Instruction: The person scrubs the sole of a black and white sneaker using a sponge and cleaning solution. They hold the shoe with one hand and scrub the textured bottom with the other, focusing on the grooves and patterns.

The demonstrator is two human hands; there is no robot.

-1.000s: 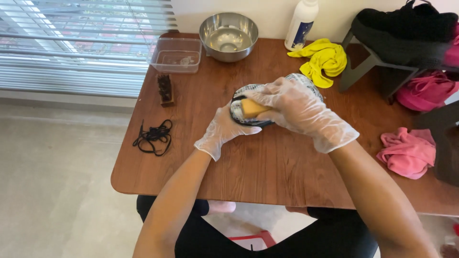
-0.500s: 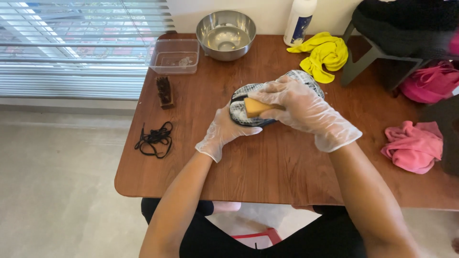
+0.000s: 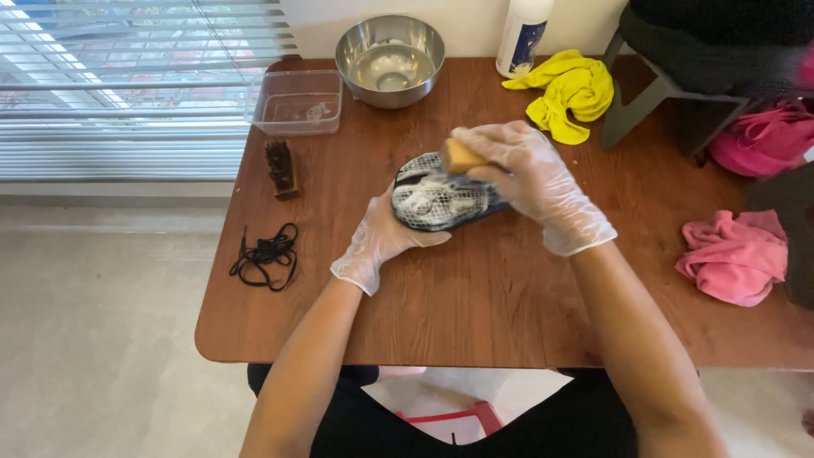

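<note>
Brown wooden table [image 3: 475, 314] with rounded corners; a round steel bowl [image 3: 390, 59] and a clear plastic tub [image 3: 295, 102] stand at its far left. A dark shoe covered in white foam [image 3: 441, 203] lies sole-up at the table's centre. The gloved left hand [image 3: 381, 242] cups its near side, fingers curled against it. The gloved right hand [image 3: 530, 182] pinches a tan wooden brush [image 3: 460, 155] pressed on the shoe's far edge. Black laces [image 3: 267, 254] lie coiled near left.

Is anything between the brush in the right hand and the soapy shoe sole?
Nothing visible. The right hand holds the brush against the lathered shoe, which the left hand steadies on the table.
</note>
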